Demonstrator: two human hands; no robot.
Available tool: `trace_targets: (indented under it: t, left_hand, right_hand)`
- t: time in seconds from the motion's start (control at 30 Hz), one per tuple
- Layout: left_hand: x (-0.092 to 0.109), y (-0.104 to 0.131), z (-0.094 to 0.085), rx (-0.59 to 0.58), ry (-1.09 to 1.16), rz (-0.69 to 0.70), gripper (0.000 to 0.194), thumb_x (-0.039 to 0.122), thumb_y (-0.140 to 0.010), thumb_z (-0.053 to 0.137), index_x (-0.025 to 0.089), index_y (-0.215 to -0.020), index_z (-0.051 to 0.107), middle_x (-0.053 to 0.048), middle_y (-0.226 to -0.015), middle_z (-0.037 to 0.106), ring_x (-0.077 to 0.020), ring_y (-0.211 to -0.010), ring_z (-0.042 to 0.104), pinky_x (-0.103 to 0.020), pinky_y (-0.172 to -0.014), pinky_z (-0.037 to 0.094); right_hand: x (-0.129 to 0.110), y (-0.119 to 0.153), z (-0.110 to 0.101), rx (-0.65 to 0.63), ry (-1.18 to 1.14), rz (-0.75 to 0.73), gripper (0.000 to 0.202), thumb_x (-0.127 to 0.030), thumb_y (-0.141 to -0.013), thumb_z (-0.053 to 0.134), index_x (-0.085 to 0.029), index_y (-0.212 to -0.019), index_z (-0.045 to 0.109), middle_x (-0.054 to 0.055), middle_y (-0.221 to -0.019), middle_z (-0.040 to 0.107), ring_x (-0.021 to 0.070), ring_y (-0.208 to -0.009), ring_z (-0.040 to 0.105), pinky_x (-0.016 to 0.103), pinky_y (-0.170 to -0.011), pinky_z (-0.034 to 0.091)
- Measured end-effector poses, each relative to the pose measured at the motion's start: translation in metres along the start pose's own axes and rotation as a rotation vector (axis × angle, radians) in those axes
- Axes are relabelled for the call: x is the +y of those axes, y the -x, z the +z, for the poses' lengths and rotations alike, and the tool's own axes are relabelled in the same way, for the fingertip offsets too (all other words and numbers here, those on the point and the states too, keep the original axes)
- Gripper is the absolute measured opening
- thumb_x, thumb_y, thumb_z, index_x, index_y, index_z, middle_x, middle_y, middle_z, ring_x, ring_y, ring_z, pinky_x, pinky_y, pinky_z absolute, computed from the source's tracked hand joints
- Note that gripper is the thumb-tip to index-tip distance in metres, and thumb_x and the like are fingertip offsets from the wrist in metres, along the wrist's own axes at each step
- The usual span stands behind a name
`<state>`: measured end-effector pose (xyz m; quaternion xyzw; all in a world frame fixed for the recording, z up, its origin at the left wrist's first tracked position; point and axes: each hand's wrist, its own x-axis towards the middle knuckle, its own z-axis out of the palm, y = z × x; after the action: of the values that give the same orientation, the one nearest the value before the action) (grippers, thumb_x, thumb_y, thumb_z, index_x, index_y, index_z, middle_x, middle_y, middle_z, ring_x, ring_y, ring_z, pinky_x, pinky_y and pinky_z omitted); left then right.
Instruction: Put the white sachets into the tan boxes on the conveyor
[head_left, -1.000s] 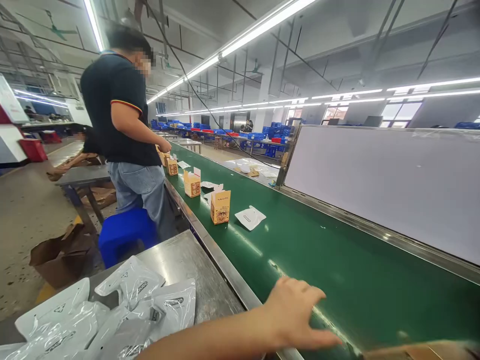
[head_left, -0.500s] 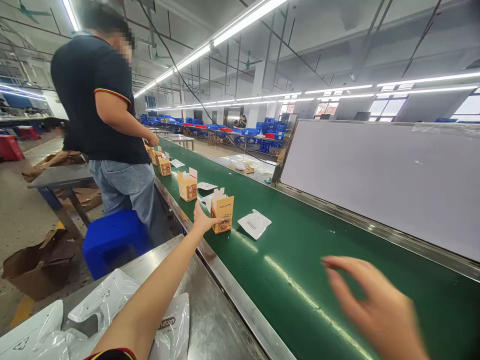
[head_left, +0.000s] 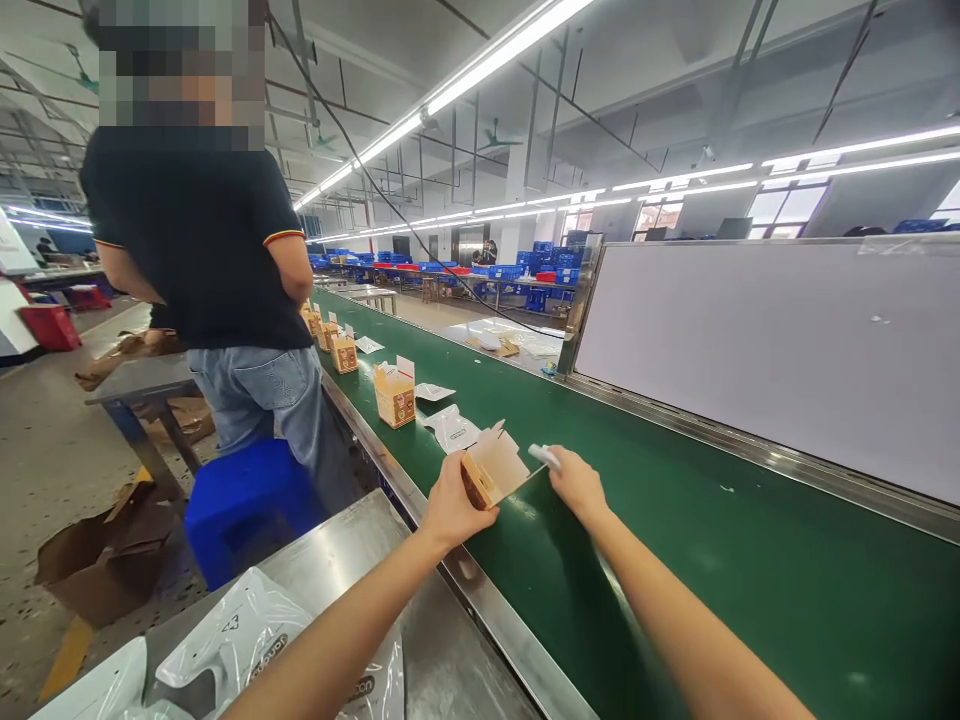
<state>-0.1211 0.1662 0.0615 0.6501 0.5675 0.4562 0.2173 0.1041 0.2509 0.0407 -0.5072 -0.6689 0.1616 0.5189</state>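
My left hand (head_left: 451, 512) is wrapped round a small yellow-brown carton (head_left: 501, 468), which tilts with its open flaps toward the right. Just right of those flaps, my right hand (head_left: 580, 484) pinches a white pouch (head_left: 544, 457) seen nearly edge-on. Both hands are over the green conveyor belt (head_left: 675, 500). Behind the held carton, a flat white pouch (head_left: 452, 429) rests on the belt. Farther up stands another open carton (head_left: 395, 394), with a second white pouch (head_left: 434, 392) beside it.
More cartons (head_left: 344, 352) line the belt's left side. White printed pouches (head_left: 232, 630) are heaped on a metal table (head_left: 442, 650) at lower left. A co-worker (head_left: 195, 240) stands beside the belt, near a blue stool (head_left: 251, 500). A pale panel (head_left: 765, 360) borders the far side.
My left hand has tilted the carton, its opening now rightward. My right hand has moved left and taken hold of a white pouch. The co-worker has turned their back.
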Motion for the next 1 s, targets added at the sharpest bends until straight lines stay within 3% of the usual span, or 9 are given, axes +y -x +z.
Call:
trace_targets:
  t: [0.1, 0.2, 0.3, 0.4, 0.5, 0.6, 0.8, 0.9, 1.0]
  left_hand:
    - [0.021, 0.014, 0.000, -0.087, -0.063, 0.075, 0.069, 0.019, -0.053, 0.071, 0.022, -0.116, 0.041, -0.005, -0.108, 0.058, -0.0256, -0.099, 0.057, -0.041, -0.085, 0.046]
    - [0.042, 0.026, 0.007, -0.161, -0.095, 0.167, 0.070, 0.016, -0.053, 0.069, 0.021, -0.117, 0.042, -0.007, -0.115, 0.058, -0.0269, -0.104, 0.056, -0.043, -0.088, 0.046]
    - [0.062, 0.042, 0.022, -0.193, -0.077, 0.233, 0.067, 0.014, -0.054, 0.067, 0.021, -0.116, 0.044, -0.007, -0.115, 0.059, -0.0265, -0.105, 0.056, -0.042, -0.090, 0.047]
    - [0.079, 0.062, 0.038, -0.153, -0.058, 0.307, 0.069, 0.015, -0.056, 0.068, 0.021, -0.119, 0.042, -0.007, -0.117, 0.058, -0.0265, -0.108, 0.056, -0.041, -0.091, 0.048]
    - [0.091, 0.080, 0.055, -0.080, -0.115, 0.487, 0.067, 0.013, -0.058, 0.064, 0.020, -0.121, 0.040, -0.009, -0.121, 0.058, -0.0279, -0.112, 0.055, -0.043, -0.096, 0.045]
    - [0.097, 0.094, 0.073, -0.058, -0.192, 0.637, 0.064, 0.012, -0.059, 0.061, 0.019, -0.120, 0.041, -0.011, -0.117, 0.060, -0.0290, -0.110, 0.057, -0.045, -0.094, 0.046]
    - [0.103, 0.102, 0.104, 0.112, -0.192, 0.720, 0.052, 0.021, -0.069, 0.054, 0.017, -0.120, 0.043, -0.014, -0.112, 0.062, -0.0287, -0.101, 0.061, -0.044, -0.086, 0.051]
    - [0.108, 0.105, 0.124, 0.113, -0.170, 0.742, 0.044, 0.031, -0.074, 0.049, 0.017, -0.116, 0.047, -0.012, -0.101, 0.065, -0.0281, -0.088, 0.065, -0.041, -0.074, 0.053]
    - [0.113, 0.116, 0.146, 0.211, -0.192, 0.706, 0.042, 0.038, -0.077, 0.047, 0.014, -0.110, 0.051, -0.015, -0.096, 0.067, -0.0323, -0.082, 0.066, -0.046, -0.072, 0.052]
  right_hand:
    - [-0.019, 0.001, -0.051, 0.135, -0.212, 0.059, 0.030, -0.043, -0.080, 0.065, -0.017, -0.092, 0.057, -0.001, -0.073, 0.056, 0.0119, -0.062, 0.054, 0.024, -0.057, 0.046]
    - [-0.061, 0.029, -0.112, 0.218, -0.400, 0.055, 0.043, -0.057, -0.071, 0.063, -0.019, -0.090, 0.057, 0.002, -0.077, 0.059, 0.0180, -0.073, 0.058, 0.029, -0.064, 0.050]
    - [-0.108, 0.071, -0.160, 0.150, -0.428, -0.020, 0.033, -0.049, -0.070, 0.069, -0.020, -0.084, 0.062, 0.004, -0.082, 0.060, 0.0191, -0.075, 0.059, 0.030, -0.063, 0.050]
    - [-0.133, 0.103, -0.180, -0.037, -0.105, -0.302, 0.005, -0.026, -0.078, 0.066, -0.023, -0.082, 0.067, 0.004, -0.086, 0.064, 0.0194, -0.080, 0.059, 0.030, -0.066, 0.050]
    - [-0.135, 0.124, -0.179, -0.164, 0.393, -0.475, 0.023, -0.010, -0.080, 0.050, -0.024, -0.083, 0.069, 0.002, -0.081, 0.067, 0.0194, -0.076, 0.055, 0.031, -0.066, 0.048]
    - [-0.141, 0.143, -0.176, -0.289, 0.606, -0.286, 0.030, -0.006, -0.079, 0.045, -0.018, -0.098, 0.065, 0.006, -0.091, 0.067, 0.0205, -0.075, 0.056, 0.032, -0.067, 0.047]
    - [-0.173, 0.164, -0.184, -0.670, 0.206, 0.177, 0.071, -0.042, -0.080, 0.064, -0.013, -0.137, 0.033, 0.014, -0.118, 0.057, 0.0272, -0.099, 0.059, 0.037, -0.083, 0.048]
    - [-0.162, 0.156, -0.189, -0.594, 0.186, 0.457, 0.076, -0.054, -0.081, 0.058, -0.010, -0.139, 0.033, 0.017, -0.116, 0.056, 0.0325, -0.102, 0.057, 0.044, -0.085, 0.046]
    - [-0.140, 0.151, -0.199, -0.404, -0.022, 0.538, 0.050, -0.041, -0.083, 0.061, -0.017, -0.125, 0.052, 0.010, -0.120, 0.055, 0.0254, -0.111, 0.052, 0.035, -0.092, 0.044]
